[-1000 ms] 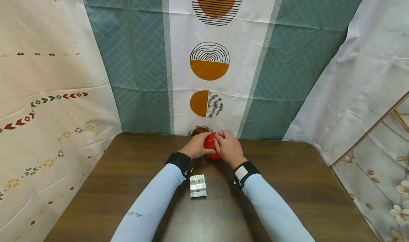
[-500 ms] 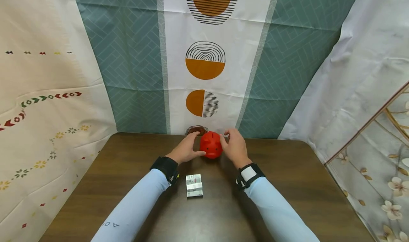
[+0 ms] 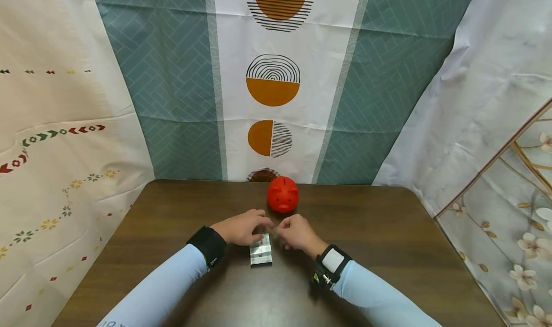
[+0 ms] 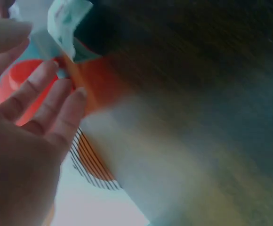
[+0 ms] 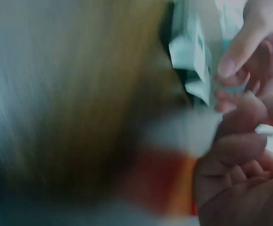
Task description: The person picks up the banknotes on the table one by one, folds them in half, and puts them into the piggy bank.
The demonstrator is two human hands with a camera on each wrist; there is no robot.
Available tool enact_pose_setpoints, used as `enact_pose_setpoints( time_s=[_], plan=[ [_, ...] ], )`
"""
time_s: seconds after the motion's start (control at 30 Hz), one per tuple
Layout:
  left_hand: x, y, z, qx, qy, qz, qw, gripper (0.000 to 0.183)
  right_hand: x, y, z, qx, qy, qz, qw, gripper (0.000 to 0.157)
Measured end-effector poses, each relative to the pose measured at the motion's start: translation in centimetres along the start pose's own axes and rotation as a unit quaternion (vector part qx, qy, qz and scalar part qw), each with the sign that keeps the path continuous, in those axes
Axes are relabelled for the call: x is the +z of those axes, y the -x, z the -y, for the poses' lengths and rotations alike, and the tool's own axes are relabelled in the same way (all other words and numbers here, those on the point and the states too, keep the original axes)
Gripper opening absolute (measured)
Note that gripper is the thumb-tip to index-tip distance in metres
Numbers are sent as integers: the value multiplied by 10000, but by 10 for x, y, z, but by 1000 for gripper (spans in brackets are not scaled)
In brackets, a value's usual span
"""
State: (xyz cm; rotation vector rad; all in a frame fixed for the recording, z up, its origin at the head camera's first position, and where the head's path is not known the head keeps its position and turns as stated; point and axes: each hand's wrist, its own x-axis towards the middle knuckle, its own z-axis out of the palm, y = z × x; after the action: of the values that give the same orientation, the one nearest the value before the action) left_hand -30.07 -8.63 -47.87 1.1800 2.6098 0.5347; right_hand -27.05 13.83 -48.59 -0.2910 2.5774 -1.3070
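Note:
A red piggy bank (image 3: pixel 282 195) stands at the back of the table, facing the camera, a slot on top. In front of it lies a pale, printed, creased slip of paper like a folded banknote (image 3: pixel 260 256); its folds stand up off the wood in the right wrist view (image 5: pixel 188 52). My left hand (image 3: pixel 243 227) hovers over the slip's far end, fingers spread and slightly bent, holding nothing. Just right of the slip, my right hand (image 3: pixel 296 232) has its fingers curled in, the tips close to the left fingertips. Nothing shows in its grasp.
The brown wooden table (image 3: pixel 366 250) reaches back to a patterned cloth (image 3: pixel 185 125) hanging behind it. More cloth hangs at the left (image 3: pixel 77 221) and right sides. Dark straps circle both wrists.
Both hands have left the piggy bank, which they held a second ago. They have come back toward the creased slip, closer together. The piggy bank stays at the back.

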Motion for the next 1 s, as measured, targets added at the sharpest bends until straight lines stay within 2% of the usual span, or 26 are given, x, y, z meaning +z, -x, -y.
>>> enact_pose_setpoints(
  time_s=[0.07, 0.17, 0.3, 0.47, 0.63, 0.8, 1.0],
  plan=[
    [0, -1, -4, -18, -198, 222, 9996, 43, 8, 4, 0, 255, -272, 413, 9985, 20],
    [0, -4, -8, -144, -426, 480, 9978, 47, 17, 9, 1, 441, -430, 668, 9959, 18],
    [2, -7, -8, -252, -545, 661, 9960, 46, 25, 14, 1, 518, -337, 710, 9956, 21],
    [3, -10, -6, -236, -502, 701, 9960, 40, 29, 15, 1, 534, -330, 694, 9956, 24],
    [4, -8, -5, -126, -418, 656, 9969, 32, 29, 13, -1, 383, -252, 756, 9961, 25],
    [3, -5, -3, -77, -304, 483, 9983, 27, 24, 12, -1, -3, -57, 577, 9983, 21],
    [1, -2, 4, -13, 26, -33, 10000, 22, 6, 13, 4, -469, 81, 345, 9983, 15]
  ],
)
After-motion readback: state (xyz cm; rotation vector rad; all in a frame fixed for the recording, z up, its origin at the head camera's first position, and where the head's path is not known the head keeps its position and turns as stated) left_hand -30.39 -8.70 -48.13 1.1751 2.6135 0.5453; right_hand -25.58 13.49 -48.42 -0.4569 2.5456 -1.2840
